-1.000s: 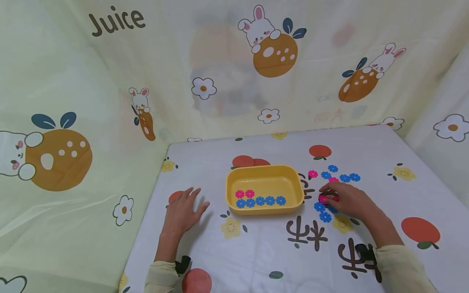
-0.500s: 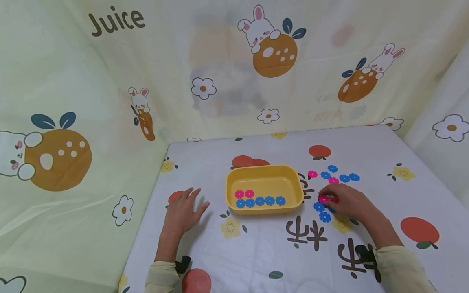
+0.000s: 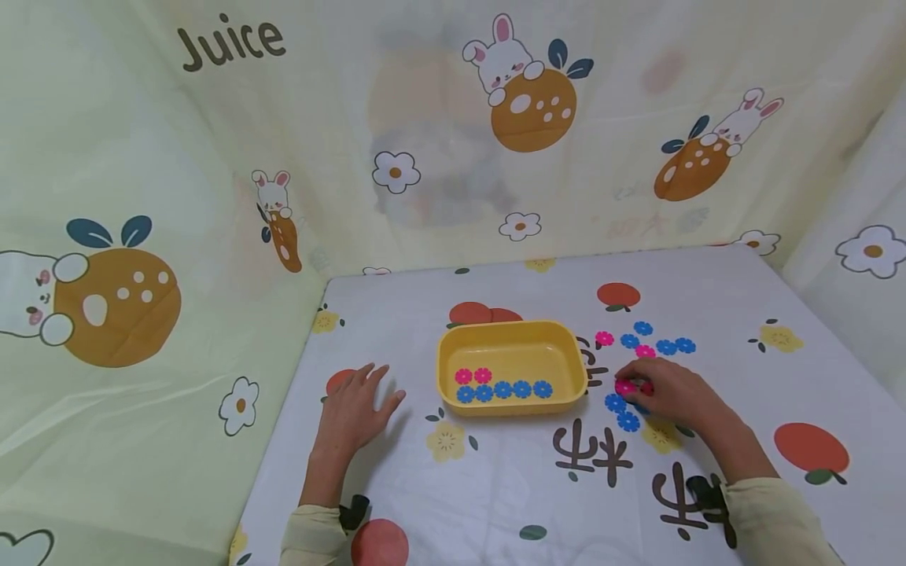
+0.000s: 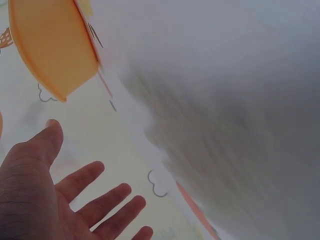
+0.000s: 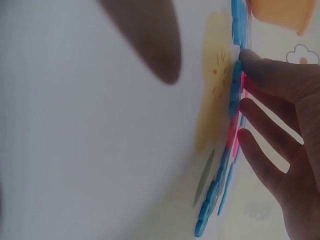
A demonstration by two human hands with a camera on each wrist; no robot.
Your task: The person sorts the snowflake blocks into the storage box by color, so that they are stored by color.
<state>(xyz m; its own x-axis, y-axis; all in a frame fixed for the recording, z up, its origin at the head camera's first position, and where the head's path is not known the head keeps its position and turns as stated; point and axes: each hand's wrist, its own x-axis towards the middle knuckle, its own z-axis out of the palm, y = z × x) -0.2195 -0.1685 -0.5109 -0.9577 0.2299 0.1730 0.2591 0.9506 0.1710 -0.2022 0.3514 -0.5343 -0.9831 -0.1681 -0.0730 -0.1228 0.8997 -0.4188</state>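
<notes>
My right hand (image 3: 675, 393) is low over the table, right of the yellow tray (image 3: 513, 407). Its thumb and fingertips pinch a pink flower-shaped piece (image 3: 625, 387). Blue flower pieces (image 3: 627, 422) lie just below its fingers, and part of that cluster is hidden by the hand. In the right wrist view, the thumb (image 5: 265, 72) is right beside a row of blue and pink pieces seen edge-on. My left hand (image 3: 357, 413) hovers left of the tray, fingers spread and holding nothing. Inside the tray, several blue flowers (image 3: 502, 390) form a row with two pink flowers (image 3: 473, 376) behind.
Beyond the right hand lie more loose flowers, with blue pieces (image 3: 666, 347) and pink ones (image 3: 604, 338). The tablecloth (image 3: 481, 491) has printed fruit and flowers. A patterned curtain (image 3: 318, 118) encloses the table at the back and sides.
The right fingers have shifted very slightly on the pink flower, which shows a little more between them. The left hand and tray have stayed put.
</notes>
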